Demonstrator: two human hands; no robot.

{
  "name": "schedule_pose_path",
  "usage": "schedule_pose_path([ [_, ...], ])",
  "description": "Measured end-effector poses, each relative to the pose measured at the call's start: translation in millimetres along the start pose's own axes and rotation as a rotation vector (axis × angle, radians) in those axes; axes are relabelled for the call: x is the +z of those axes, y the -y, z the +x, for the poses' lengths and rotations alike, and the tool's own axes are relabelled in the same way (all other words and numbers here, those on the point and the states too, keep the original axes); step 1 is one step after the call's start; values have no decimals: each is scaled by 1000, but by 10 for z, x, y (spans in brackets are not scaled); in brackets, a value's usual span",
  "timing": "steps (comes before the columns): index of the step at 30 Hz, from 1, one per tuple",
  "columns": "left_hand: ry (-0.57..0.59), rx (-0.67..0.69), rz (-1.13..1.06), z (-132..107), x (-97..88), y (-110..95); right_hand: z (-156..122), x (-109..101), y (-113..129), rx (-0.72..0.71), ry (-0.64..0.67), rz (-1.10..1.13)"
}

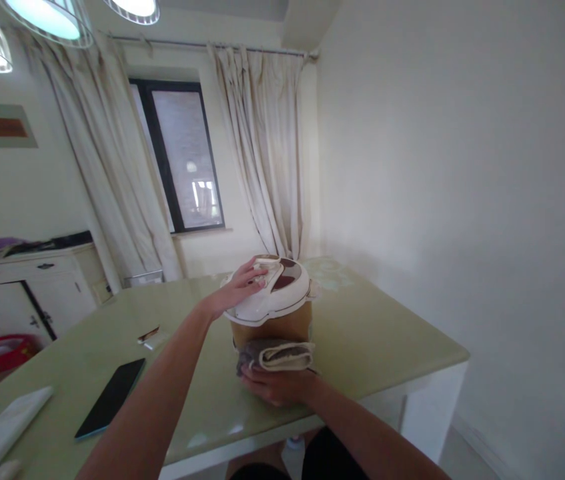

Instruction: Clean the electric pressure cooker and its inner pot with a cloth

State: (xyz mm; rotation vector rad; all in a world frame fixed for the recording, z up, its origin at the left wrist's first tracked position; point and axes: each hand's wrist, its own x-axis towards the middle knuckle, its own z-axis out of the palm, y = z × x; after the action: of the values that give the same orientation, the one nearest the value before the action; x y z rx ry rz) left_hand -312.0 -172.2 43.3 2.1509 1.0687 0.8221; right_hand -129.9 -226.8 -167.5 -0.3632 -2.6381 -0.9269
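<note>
A pot-shaped kitchen appliance stands near the front of the table, with a tan body and a white lid bearing dark brown panels. My left hand lies on the left side of this lid, its fingers stretched out beside the raised top part. Low at the front of the appliance, my right hand grips a folded grey and off-white cloth pressed against the body. The cloth covers the lower front, and some of my right fingers are hidden beneath it.
The pale green tabletop ends at a front right corner. To the left lie a dark tablet, a white device and a small packet. A red basket stands beyond the left edge; a bare wall rises at right.
</note>
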Motion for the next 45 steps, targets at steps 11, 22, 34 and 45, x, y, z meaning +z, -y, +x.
schedule_pose_path([
  [11, 4, 37, 25, 7, -3, -6, -163, -685, -743, 857, -704, 37],
  [22, 18, -1, -24, -25, -12, -19, -298, -65, -62, 119, -209, -102],
  [34, 14, -33, -237, -3, 19, -1, 437, -967, -530, 653, -722, 221],
  [45, 81, -81, -283, 41, -23, 9, 589, -810, -448, 501, -301, 143],
])
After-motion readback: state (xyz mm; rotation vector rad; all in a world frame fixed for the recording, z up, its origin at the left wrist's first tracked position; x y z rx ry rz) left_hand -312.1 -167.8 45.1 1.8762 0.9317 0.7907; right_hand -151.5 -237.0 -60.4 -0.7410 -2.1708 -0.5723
